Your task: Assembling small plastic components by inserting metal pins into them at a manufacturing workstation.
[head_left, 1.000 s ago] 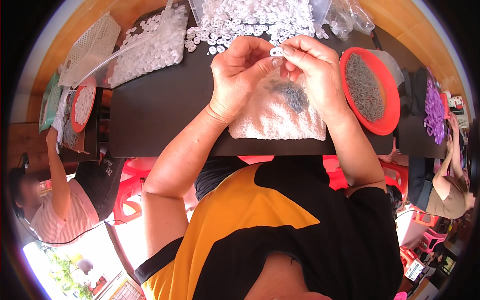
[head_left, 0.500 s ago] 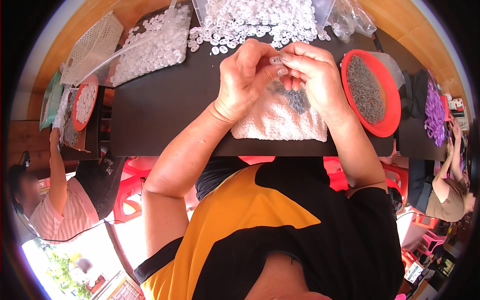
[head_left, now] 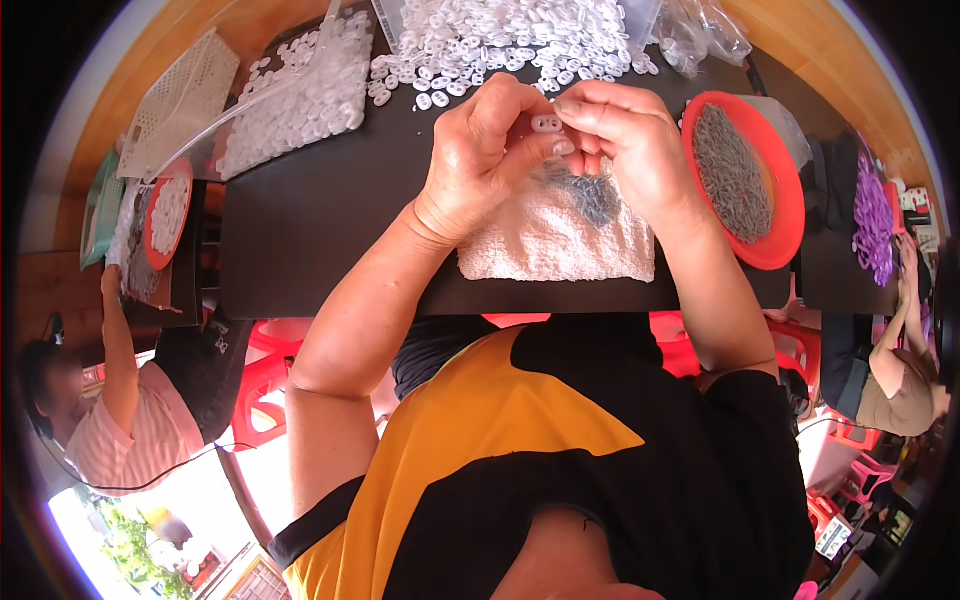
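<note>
My left hand [head_left: 480,150] pinches a small white oval plastic piece with two dark holes [head_left: 546,124] between thumb and forefinger. Close against its right end, my right hand [head_left: 635,145] has its thumb and fingers drawn together. Whatever those fingers hold, if anything, is too small to tell. Below both hands a pale pink towel [head_left: 540,250] lies on the dark table, bearing a small heap of grey pieces [head_left: 592,200]. Many similar white oval pieces [head_left: 440,85] are scattered beyond my hands.
A clear bin [head_left: 645,25] full of white pieces stands at the back. Left of it is a heap of white pieces [head_left: 290,125] with clear plastic. To the right sits a red basin [head_left: 785,235] of grey pieces. Co-workers sit at either side, one by purple pieces [head_left: 873,220].
The white piece has turned so its two holes face up more plainly. My right thumb and fingers have shifted slightly up off its face.
</note>
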Action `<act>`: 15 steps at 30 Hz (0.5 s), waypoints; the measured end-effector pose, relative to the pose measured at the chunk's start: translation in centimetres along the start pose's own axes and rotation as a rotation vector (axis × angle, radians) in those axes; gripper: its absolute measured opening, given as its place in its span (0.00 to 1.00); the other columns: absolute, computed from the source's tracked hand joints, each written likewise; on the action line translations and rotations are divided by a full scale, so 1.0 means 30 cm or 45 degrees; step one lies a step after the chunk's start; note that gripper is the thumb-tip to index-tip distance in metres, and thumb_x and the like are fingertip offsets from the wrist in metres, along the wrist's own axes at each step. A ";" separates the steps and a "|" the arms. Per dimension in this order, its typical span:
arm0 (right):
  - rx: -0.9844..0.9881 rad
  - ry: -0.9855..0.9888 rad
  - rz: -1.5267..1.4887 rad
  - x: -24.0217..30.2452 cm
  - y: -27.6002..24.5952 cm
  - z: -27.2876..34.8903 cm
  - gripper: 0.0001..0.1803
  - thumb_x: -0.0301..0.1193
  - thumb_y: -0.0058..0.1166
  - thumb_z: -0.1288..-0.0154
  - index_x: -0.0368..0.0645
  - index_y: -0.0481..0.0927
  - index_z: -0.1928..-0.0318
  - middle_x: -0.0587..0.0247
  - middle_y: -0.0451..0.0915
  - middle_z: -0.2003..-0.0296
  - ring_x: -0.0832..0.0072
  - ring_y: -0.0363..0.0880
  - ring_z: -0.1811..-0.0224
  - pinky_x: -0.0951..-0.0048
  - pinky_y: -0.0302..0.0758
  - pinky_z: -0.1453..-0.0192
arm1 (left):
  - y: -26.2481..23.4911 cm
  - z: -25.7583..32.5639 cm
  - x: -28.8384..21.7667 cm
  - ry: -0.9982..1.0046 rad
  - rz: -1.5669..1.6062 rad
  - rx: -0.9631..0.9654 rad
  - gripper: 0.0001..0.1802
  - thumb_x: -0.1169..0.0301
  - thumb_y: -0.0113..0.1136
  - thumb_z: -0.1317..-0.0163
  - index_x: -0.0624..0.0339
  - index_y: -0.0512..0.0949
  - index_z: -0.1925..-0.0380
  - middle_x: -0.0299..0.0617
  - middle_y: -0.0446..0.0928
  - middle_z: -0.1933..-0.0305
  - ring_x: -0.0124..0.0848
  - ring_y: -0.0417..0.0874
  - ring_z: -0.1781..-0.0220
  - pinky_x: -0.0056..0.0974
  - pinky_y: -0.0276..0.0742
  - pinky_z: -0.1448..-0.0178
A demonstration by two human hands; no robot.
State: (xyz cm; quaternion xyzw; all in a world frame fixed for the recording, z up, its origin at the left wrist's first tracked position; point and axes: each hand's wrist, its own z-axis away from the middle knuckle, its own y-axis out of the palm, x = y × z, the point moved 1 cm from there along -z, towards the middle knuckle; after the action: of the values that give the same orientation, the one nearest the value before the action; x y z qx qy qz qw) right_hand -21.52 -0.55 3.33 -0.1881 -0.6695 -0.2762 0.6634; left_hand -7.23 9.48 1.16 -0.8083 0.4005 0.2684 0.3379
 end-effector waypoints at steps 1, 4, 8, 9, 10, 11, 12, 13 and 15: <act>0.063 -0.010 0.075 0.003 -0.013 -0.006 0.11 0.32 0.54 0.34 0.36 0.82 0.66 0.69 0.75 0.78 0.83 0.71 0.79 0.83 0.65 0.75 | 0.001 -0.005 0.000 0.002 0.013 0.021 0.14 0.80 0.70 0.46 0.63 0.73 0.63 0.39 0.76 0.67 0.23 0.81 0.69 0.29 0.79 0.65; 0.159 -0.034 0.136 -0.005 -0.036 -0.015 0.10 0.31 0.54 0.33 0.35 0.81 0.66 0.70 0.76 0.77 0.84 0.71 0.79 0.84 0.64 0.75 | -0.003 -0.006 -0.006 -0.035 -0.049 0.057 0.14 0.79 0.71 0.47 0.63 0.73 0.65 0.38 0.76 0.68 0.23 0.80 0.70 0.28 0.78 0.65; 0.074 -0.009 0.108 0.005 -0.005 0.008 0.10 0.31 0.56 0.36 0.36 0.81 0.69 0.69 0.75 0.79 0.85 0.70 0.80 0.83 0.63 0.76 | 0.002 -0.001 -0.003 -0.017 -0.088 0.058 0.16 0.78 0.72 0.49 0.63 0.73 0.65 0.38 0.75 0.69 0.24 0.79 0.72 0.29 0.77 0.68; 0.019 0.013 0.079 0.007 0.007 0.015 0.10 0.32 0.57 0.38 0.37 0.81 0.71 0.69 0.75 0.80 0.85 0.69 0.80 0.82 0.63 0.76 | 0.002 0.000 -0.008 -0.008 -0.090 0.032 0.17 0.78 0.73 0.51 0.63 0.73 0.66 0.38 0.74 0.70 0.25 0.78 0.72 0.29 0.76 0.69; 0.021 0.016 0.077 0.003 0.015 0.019 0.10 0.32 0.57 0.38 0.37 0.81 0.71 0.69 0.75 0.80 0.85 0.69 0.80 0.82 0.63 0.76 | 0.002 0.002 -0.011 0.000 -0.092 0.006 0.18 0.77 0.74 0.52 0.62 0.73 0.67 0.38 0.73 0.71 0.25 0.78 0.73 0.30 0.76 0.70; 0.008 -0.005 0.048 -0.001 0.020 0.021 0.10 0.31 0.57 0.38 0.36 0.81 0.70 0.68 0.76 0.80 0.85 0.69 0.80 0.82 0.63 0.76 | 0.005 0.006 -0.010 -0.005 -0.094 0.006 0.18 0.77 0.74 0.52 0.62 0.73 0.67 0.38 0.73 0.71 0.25 0.78 0.73 0.30 0.76 0.70; -0.005 -0.026 0.018 -0.005 0.026 0.024 0.09 0.30 0.57 0.38 0.35 0.81 0.70 0.68 0.76 0.80 0.85 0.69 0.80 0.82 0.63 0.76 | 0.008 0.009 -0.010 0.032 -0.138 -0.029 0.18 0.77 0.75 0.54 0.62 0.72 0.68 0.38 0.73 0.72 0.27 0.78 0.74 0.31 0.75 0.71; 0.000 -0.022 0.017 -0.007 0.034 0.026 0.09 0.30 0.57 0.38 0.35 0.81 0.70 0.68 0.76 0.80 0.85 0.69 0.80 0.82 0.63 0.76 | 0.009 0.011 -0.010 0.068 -0.184 -0.066 0.19 0.77 0.75 0.56 0.61 0.72 0.69 0.39 0.72 0.72 0.29 0.77 0.74 0.32 0.75 0.72; -0.060 -0.029 -0.045 -0.012 0.047 0.031 0.08 0.28 0.56 0.38 0.35 0.81 0.70 0.67 0.77 0.79 0.84 0.69 0.80 0.82 0.63 0.76 | 0.011 0.013 -0.003 0.146 -0.257 -0.092 0.20 0.77 0.76 0.58 0.61 0.71 0.70 0.39 0.72 0.73 0.30 0.77 0.75 0.33 0.75 0.73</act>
State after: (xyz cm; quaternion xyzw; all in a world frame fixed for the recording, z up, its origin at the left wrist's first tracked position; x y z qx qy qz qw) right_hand -21.36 1.18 3.18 -0.1947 -0.6735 -0.3015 0.6462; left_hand -7.62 9.66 0.88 -0.8701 0.3258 0.2007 0.3106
